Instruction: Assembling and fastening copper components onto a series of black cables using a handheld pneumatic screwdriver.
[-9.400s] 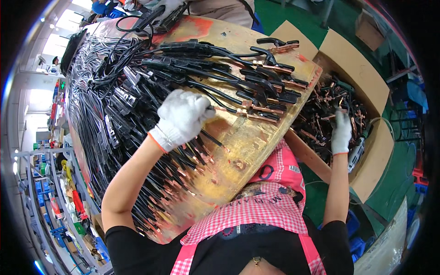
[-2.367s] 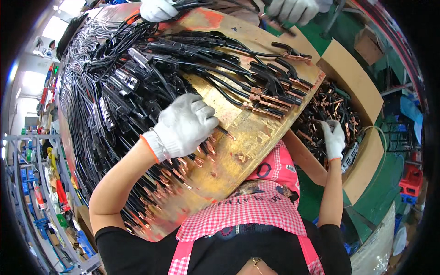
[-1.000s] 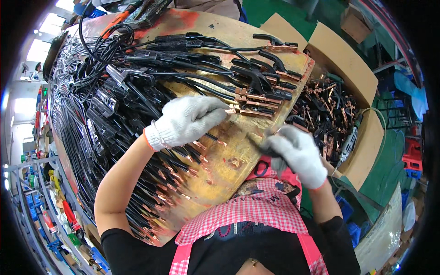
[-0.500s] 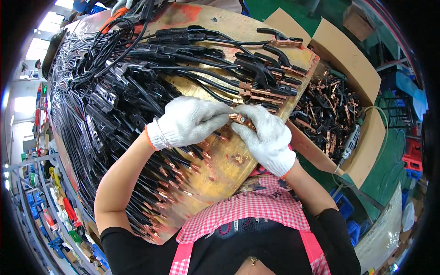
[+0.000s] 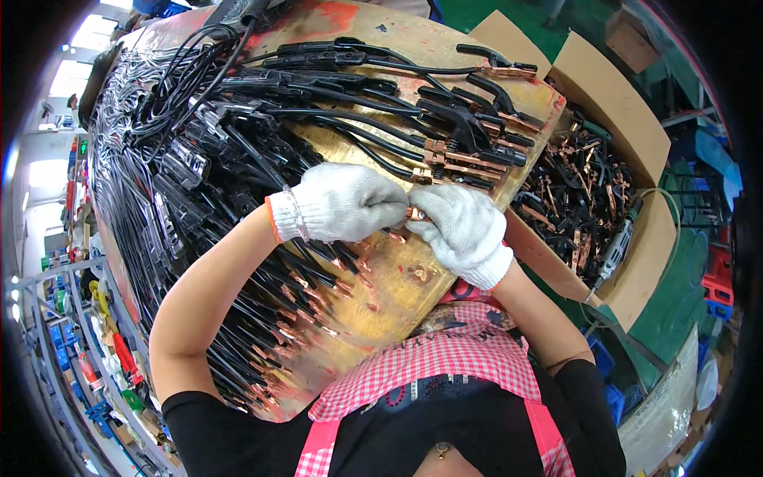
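Note:
Both my hands wear white knit gloves and meet over the table's right part. A small copper fitting (image 5: 415, 214) with a screw head shows between them, mostly covered by fingers. My right hand (image 5: 465, 230) pinches it with thumb and fingers. My left hand (image 5: 346, 203) is closed, fingers curled against the fitting's left end; whatever lies deeper in that fist is hidden. Just beyond the hands lie black-handled copper clamps (image 5: 469, 159) with black cables attached. Under and beside my left forearm, several black cables (image 5: 274, 286) end in bare copper.
The worn wooden table (image 5: 389, 298) carries a large heap of grey and black cables (image 5: 127, 167) at left. On the right, an open cardboard box (image 5: 632, 115) holds many copper-and-black clamp parts (image 5: 584, 191). A corded power tool (image 5: 618, 246) rests along its inside.
My left fingers have curled tighter, and less of the copper fitting shows. The view has shifted slightly. A gloved hand and orange-handled tool at the far edge have gone out of sight.

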`<move>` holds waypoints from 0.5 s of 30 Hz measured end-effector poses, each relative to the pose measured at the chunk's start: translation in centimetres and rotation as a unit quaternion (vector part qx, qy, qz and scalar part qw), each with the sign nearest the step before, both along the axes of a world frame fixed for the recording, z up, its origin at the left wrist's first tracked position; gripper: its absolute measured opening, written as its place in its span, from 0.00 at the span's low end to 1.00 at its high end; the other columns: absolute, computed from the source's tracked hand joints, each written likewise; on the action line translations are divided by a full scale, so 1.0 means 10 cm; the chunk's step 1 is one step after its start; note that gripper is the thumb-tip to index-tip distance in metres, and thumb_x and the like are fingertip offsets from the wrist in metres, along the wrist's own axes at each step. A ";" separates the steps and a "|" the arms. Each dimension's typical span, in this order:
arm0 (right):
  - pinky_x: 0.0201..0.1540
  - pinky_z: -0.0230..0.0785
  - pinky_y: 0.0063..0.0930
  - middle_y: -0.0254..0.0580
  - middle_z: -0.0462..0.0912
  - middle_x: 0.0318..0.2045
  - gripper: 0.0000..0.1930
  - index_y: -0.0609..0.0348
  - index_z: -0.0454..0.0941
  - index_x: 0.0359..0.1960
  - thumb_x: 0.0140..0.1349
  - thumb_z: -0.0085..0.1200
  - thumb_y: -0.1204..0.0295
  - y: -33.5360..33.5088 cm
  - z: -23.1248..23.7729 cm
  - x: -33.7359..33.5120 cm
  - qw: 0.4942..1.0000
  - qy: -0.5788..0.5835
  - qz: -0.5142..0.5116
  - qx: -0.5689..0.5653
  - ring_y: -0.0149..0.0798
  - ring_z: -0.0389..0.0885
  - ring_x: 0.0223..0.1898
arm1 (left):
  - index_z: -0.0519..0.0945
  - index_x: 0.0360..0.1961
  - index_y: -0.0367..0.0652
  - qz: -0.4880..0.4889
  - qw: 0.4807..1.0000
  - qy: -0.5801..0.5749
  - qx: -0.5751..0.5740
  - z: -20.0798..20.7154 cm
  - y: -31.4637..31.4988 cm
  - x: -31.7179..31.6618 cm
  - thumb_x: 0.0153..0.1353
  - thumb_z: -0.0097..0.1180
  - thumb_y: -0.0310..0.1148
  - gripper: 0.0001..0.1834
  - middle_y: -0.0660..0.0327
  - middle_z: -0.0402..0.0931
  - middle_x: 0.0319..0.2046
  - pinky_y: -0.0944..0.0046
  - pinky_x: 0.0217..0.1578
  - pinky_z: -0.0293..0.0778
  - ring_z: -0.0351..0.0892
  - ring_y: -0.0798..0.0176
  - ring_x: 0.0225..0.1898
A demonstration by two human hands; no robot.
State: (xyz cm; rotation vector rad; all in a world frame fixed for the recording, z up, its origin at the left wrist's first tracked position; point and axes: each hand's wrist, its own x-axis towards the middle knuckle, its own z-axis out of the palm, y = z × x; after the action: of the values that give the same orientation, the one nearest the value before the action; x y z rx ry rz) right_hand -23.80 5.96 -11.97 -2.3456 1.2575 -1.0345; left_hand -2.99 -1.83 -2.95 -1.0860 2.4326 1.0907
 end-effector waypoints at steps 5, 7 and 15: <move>0.36 0.75 0.43 0.40 0.80 0.31 0.12 0.51 0.77 0.40 0.59 0.60 0.61 -0.06 0.04 0.03 0.999 0.012 0.025 0.019 0.48 0.82 0.35 | 0.86 0.41 0.49 0.036 0.996 -0.041 0.064 0.07 -0.04 -0.10 0.67 0.51 0.43 0.14 0.55 0.83 0.30 0.58 0.37 0.78 0.83 0.55 0.31; 0.35 0.75 0.43 0.39 0.79 0.30 0.12 0.51 0.77 0.39 0.59 0.60 0.60 -0.06 0.04 0.03 1.000 0.008 0.017 0.014 0.47 0.82 0.34 | 0.86 0.41 0.49 0.033 0.994 -0.062 0.080 0.09 -0.06 -0.12 0.68 0.50 0.43 0.15 0.55 0.83 0.30 0.59 0.38 0.78 0.83 0.56 0.32; 0.36 0.75 0.41 0.38 0.79 0.29 0.12 0.49 0.77 0.40 0.61 0.58 0.58 -0.04 0.02 0.07 1.000 0.023 -0.001 0.019 0.45 0.82 0.34 | 0.86 0.42 0.49 -0.013 0.992 -0.108 0.059 0.14 -0.09 -0.05 0.69 0.48 0.46 0.18 0.56 0.84 0.31 0.58 0.40 0.78 0.85 0.56 0.34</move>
State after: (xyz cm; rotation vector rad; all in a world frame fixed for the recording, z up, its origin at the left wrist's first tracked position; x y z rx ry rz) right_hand -23.13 5.51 -11.74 -2.3521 1.2848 -0.9540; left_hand -3.50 -2.73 -1.53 -1.0722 2.1808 1.0365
